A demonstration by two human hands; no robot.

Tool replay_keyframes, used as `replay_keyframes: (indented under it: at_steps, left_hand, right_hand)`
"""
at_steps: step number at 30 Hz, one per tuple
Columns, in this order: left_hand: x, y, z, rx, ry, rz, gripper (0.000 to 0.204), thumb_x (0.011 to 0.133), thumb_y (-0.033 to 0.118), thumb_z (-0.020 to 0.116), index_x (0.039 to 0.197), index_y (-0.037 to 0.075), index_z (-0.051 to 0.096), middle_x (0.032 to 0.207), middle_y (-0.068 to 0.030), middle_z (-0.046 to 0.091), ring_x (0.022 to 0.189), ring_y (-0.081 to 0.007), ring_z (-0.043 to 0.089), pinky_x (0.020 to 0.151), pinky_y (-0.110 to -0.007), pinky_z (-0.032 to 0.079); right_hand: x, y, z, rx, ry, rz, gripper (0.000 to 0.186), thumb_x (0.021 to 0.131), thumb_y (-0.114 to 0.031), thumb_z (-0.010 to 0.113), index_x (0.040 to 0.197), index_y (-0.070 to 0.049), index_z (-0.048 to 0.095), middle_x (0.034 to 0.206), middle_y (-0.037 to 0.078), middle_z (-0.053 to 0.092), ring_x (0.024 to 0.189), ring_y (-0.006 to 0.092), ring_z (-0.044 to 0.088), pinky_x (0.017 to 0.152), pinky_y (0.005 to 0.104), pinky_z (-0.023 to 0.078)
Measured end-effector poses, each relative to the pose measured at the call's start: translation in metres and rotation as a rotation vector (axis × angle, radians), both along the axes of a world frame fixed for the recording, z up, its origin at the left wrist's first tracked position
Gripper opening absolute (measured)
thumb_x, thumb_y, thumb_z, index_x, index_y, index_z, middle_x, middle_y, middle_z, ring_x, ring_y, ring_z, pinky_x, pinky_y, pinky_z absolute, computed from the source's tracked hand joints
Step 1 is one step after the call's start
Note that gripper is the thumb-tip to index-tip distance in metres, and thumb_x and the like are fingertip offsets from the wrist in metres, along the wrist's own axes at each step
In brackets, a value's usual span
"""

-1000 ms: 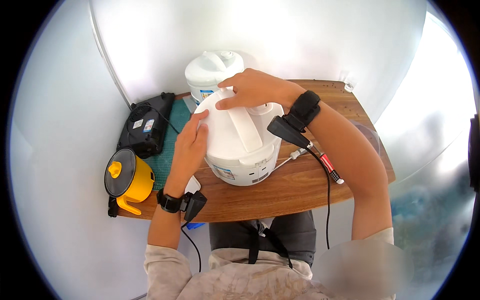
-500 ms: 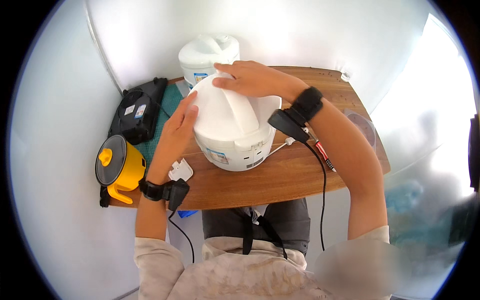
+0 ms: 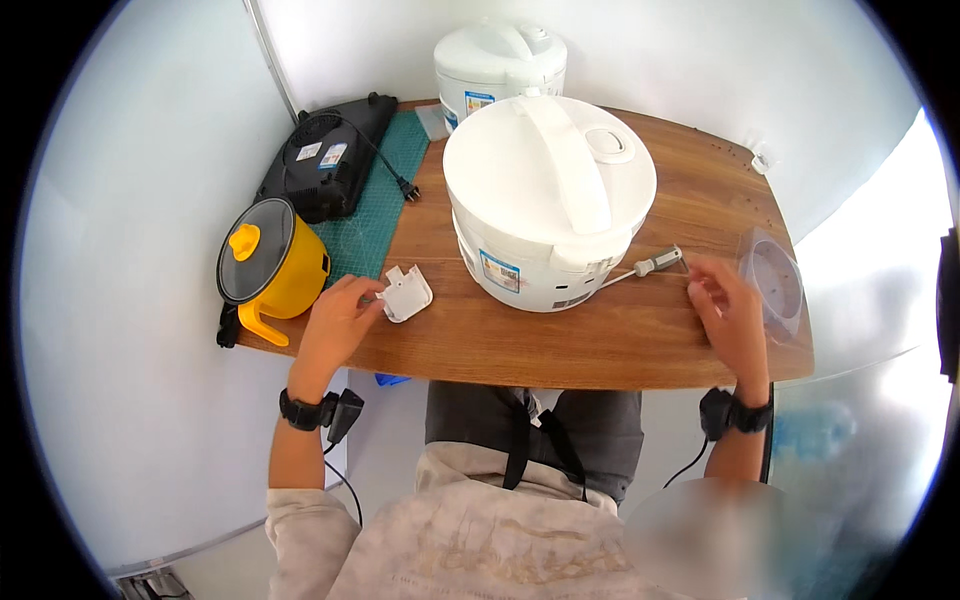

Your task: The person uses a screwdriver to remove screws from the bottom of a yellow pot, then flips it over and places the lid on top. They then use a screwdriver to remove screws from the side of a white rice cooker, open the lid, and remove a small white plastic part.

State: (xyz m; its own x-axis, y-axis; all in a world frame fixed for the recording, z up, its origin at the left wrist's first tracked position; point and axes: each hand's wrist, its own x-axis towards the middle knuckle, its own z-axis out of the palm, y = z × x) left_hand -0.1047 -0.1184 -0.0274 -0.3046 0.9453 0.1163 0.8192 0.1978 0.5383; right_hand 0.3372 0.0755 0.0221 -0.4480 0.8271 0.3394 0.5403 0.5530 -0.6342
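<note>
A white rice cooker [image 3: 550, 200] stands upright on the table in front of me, its lid down and the handle across the top. Left of it, my left hand [image 3: 342, 318] pinches the edge of a small white plastic cover [image 3: 407, 296], which lies on the wood. To the cooker's right, my right hand [image 3: 728, 308] has its fingers curled over the screwdriver's handle, hiding it; only a thin bit of shaft shows past the fingertips. Beside that hand, a white cord with a grey-white plug end [image 3: 660, 262] runs out from the cooker.
Behind stands a second white rice cooker [image 3: 498, 70]. At the left are a yellow pot with a dark lid [image 3: 275, 262], a black appliance with a cord [image 3: 325, 160] and a green mat [image 3: 362, 240]. A clear plastic container [image 3: 775, 282] sits near the table's right edge.
Both hands have left the cooker's lid, which was tilted and now lies flat. My left hand came down to the plastic cover, my right to the screwdriver. The whole view has shifted.
</note>
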Motion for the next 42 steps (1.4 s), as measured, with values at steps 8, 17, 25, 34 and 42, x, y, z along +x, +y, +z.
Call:
replay_keyframes:
  at_steps: [8,17,25,34,42]
  left_hand:
    - [0.000,0.000,-0.038,0.038,0.108,-0.045,0.014,0.087,0.004,0.073,0.098,0.001,0.065,0.091,-0.0153,0.062,0.083,-0.0338,0.066,0.072,-0.040,0.052]
    - [0.001,0.002,-0.043,0.021,0.142,-0.053,0.008,0.091,-0.004,0.065,0.097,0.000,0.062,0.091,-0.0176,0.065,0.081,-0.0356,0.064,0.071,-0.039,0.051]
    - [0.009,0.002,-0.039,-0.098,0.081,0.085,0.042,0.091,-0.004,0.065,0.133,0.005,0.065,0.095,-0.0155,0.070,0.081,-0.0240,0.067,0.076,-0.034,0.055]
    - [0.003,0.017,-0.029,-0.213,-0.020,0.081,0.043,0.086,0.004,0.072,0.128,0.003,0.064,0.081,-0.0135,0.070,0.075,-0.0229,0.068,0.072,-0.033,0.055]
    - [0.017,0.017,-0.037,-0.157,-0.070,-0.004,0.044,0.082,0.004,0.074,0.124,0.001,0.062,0.080,-0.0137,0.068,0.073,-0.0250,0.068,0.070,-0.035,0.054]
  right_hand:
    - [0.053,-0.029,-0.071,0.104,-0.044,-0.285,0.023,0.091,-0.002,0.068,0.115,-0.004,0.069,0.100,0.013,0.067,0.076,0.0240,0.064,0.069,0.0336,0.052]
    - [0.057,-0.034,-0.088,0.161,-0.033,-0.374,0.020,0.090,-0.004,0.069,0.111,-0.006,0.070,0.103,0.012,0.066,0.082,0.0288,0.069,0.072,0.0377,0.056]
    - [0.018,-0.050,-0.081,0.077,0.064,-0.198,0.016,0.090,-0.005,0.068,0.106,-0.007,0.070,0.092,0.011,0.067,0.079,0.0311,0.069,0.069,0.0394,0.056]
    - [-0.073,-0.082,-0.088,-0.128,0.109,0.454,0.011,0.092,-0.014,0.069,0.100,-0.005,0.071,0.088,0.011,0.070,0.075,0.0315,0.068,0.065,0.0390,0.054]
    - [-0.161,-0.101,-0.109,-0.454,0.271,0.578,0.037,0.098,-0.020,0.066,0.127,-0.001,0.056,0.093,0.018,0.074,0.078,0.0324,0.073,0.069,0.0393,0.057]
